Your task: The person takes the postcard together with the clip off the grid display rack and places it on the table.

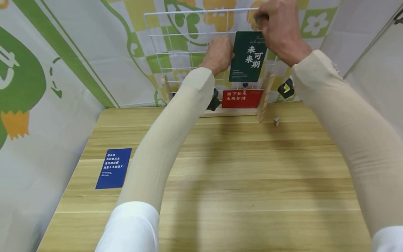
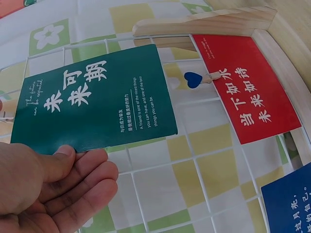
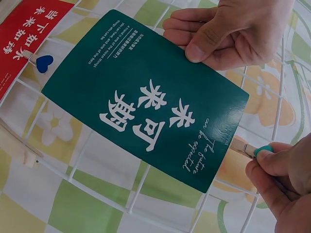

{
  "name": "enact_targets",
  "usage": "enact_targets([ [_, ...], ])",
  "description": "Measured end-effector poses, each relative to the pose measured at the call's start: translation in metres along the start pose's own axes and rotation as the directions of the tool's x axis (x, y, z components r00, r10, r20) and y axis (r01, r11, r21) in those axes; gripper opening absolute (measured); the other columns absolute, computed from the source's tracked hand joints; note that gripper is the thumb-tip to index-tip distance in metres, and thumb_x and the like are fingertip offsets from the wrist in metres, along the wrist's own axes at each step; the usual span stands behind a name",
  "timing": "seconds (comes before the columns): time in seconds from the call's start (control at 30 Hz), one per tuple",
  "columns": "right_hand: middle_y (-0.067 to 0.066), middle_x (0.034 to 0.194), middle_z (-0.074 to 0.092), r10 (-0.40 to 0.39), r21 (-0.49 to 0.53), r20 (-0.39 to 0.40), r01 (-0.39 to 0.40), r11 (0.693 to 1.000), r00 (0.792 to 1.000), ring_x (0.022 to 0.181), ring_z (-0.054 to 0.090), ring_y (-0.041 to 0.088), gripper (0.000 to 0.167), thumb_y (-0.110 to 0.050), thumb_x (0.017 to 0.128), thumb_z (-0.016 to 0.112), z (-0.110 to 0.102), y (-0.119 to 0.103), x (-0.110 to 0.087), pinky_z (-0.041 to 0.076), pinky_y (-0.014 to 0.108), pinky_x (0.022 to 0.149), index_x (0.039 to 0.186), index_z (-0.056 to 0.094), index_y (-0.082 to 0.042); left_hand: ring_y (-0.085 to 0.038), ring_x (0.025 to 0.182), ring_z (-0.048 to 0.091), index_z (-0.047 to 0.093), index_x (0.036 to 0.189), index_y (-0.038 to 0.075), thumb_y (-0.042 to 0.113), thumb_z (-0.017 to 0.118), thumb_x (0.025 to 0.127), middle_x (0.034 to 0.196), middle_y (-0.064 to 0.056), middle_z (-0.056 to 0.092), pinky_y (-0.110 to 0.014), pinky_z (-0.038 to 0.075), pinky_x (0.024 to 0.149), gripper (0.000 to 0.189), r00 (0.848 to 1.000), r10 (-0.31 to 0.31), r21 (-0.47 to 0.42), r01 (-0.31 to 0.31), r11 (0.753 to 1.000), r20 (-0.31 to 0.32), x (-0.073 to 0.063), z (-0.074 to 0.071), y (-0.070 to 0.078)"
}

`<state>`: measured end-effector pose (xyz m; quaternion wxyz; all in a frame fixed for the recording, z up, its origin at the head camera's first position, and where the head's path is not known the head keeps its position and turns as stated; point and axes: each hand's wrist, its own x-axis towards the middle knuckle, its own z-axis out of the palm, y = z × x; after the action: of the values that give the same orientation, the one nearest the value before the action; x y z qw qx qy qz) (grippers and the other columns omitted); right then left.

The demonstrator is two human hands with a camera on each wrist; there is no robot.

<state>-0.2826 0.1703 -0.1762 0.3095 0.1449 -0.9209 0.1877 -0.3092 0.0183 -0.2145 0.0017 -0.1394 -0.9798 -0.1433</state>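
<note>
A dark green card with white characters (image 1: 244, 61) is held upright against a white wire grid (image 1: 176, 12). My left hand (image 1: 217, 54) pinches its left edge between thumb and fingers. At the card's top edge, my right hand (image 1: 281, 29) pinches a small wooden clothespin (image 3: 241, 147) with a teal ornament. The clothespin's tip meets the card's edge; whether it clamps the card, I cannot tell. Lower on the grid, a clothespin with a blue heart (image 2: 193, 80) holds a red card (image 1: 240, 101).
Wooden feet (image 1: 266, 98) support the grid at the table's back. On the table's left lies a blue card (image 1: 113, 168). A small clothespin-like piece (image 1: 276, 121) lies right of the stand. Another blue card (image 2: 291, 204) shows low on the grid. A patterned cloth hangs behind.
</note>
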Motion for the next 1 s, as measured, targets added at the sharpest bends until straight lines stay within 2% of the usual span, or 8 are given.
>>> enact_targets([
  [0.23,0.016,0.114,0.072,0.023,0.009,0.009,-0.023,1.000,1.000,0.104,0.064,0.029,0.032,0.000,0.098,0.043,-0.002,-0.001,0.000,0.051,0.041,0.092,0.110,0.073,-0.001,-0.012,0.091,0.061,0.071,0.110,0.009,0.022,0.049,0.103,0.109,-0.004,0.071,-0.022,0.053,0.076,0.026,1.000,0.007,-0.019,-0.007,1.000,0.016,-0.001,-0.001,-0.004],
  [0.33,0.016,0.118,0.071,0.040,0.011,0.030,-0.040,0.999,0.999,0.107,0.065,0.029,0.030,-0.005,0.101,0.045,-0.004,-0.001,0.000,0.052,0.042,0.093,0.112,0.072,-0.001,-0.012,0.083,0.058,0.070,0.093,0.009,0.021,0.051,0.102,0.090,-0.002,0.068,-0.022,0.051,0.071,0.024,0.999,0.034,-0.009,-0.034,0.999,0.005,-0.001,-0.001,-0.007],
  [0.43,0.014,0.120,0.070,0.065,0.005,0.053,-0.066,0.998,0.996,0.108,0.067,0.028,0.030,-0.010,0.103,0.044,-0.005,0.000,-0.002,0.055,0.041,0.092,0.114,0.071,-0.003,-0.012,0.073,0.053,0.060,0.074,0.011,0.020,0.052,0.101,0.071,0.002,0.058,-0.022,0.047,0.065,0.029,0.998,0.055,-0.011,-0.054,0.998,0.006,-0.001,-0.001,-0.011],
  [0.5,0.012,0.120,0.070,0.073,-0.002,0.060,-0.073,0.997,0.996,0.107,0.069,0.026,0.030,-0.012,0.104,0.044,-0.005,0.001,-0.003,0.056,0.037,0.088,0.115,0.071,-0.004,-0.011,0.069,0.051,0.055,0.070,0.013,0.020,0.052,0.101,0.066,0.004,0.053,-0.022,0.046,0.061,0.032,0.998,0.050,-0.030,-0.049,0.998,0.023,-0.001,-0.002,-0.013],
  [0.67,0.009,0.117,0.070,0.085,0.007,0.069,-0.086,0.996,0.994,0.106,0.070,0.024,0.027,-0.011,0.102,0.048,-0.004,0.006,-0.005,0.057,0.037,0.089,0.113,0.072,-0.005,-0.010,0.067,0.052,0.059,0.074,0.013,0.020,0.052,0.101,0.068,0.005,0.055,-0.022,0.044,0.060,0.029,0.998,0.023,-0.080,-0.019,0.997,0.051,-0.003,-0.004,-0.018],
  [0.7,0.009,0.116,0.071,0.086,0.010,0.067,-0.087,0.996,0.994,0.106,0.070,0.025,0.026,-0.010,0.101,0.049,-0.003,0.007,-0.005,0.057,0.040,0.090,0.112,0.073,-0.005,-0.010,0.067,0.052,0.059,0.073,0.013,0.019,0.052,0.102,0.068,0.005,0.055,-0.022,0.044,0.060,0.030,0.998,0.027,-0.074,-0.024,0.997,0.048,-0.004,-0.004,-0.019],
  [0.9,0.009,0.115,0.071,0.104,0.019,0.076,-0.105,0.994,0.992,0.104,0.071,0.025,0.024,-0.008,0.101,0.051,-0.003,0.011,-0.007,0.057,0.038,0.090,0.111,0.073,-0.007,-0.011,0.066,0.050,0.055,0.066,0.012,0.017,0.050,0.102,0.065,0.005,0.052,-0.021,0.040,0.058,0.036,0.998,0.064,-0.008,-0.064,0.998,0.011,-0.009,-0.005,-0.033],
  [1.0,0.010,0.117,0.070,0.113,0.024,0.087,-0.116,0.993,0.990,0.105,0.071,0.026,0.025,-0.007,0.101,0.050,-0.004,0.014,-0.009,0.056,0.038,0.091,0.113,0.072,-0.007,-0.011,0.067,0.051,0.061,0.073,0.010,0.017,0.049,0.102,0.070,0.005,0.055,-0.021,0.040,0.058,0.032,0.999,0.042,-0.013,-0.041,0.999,0.030,-0.012,-0.008,-0.039],
])
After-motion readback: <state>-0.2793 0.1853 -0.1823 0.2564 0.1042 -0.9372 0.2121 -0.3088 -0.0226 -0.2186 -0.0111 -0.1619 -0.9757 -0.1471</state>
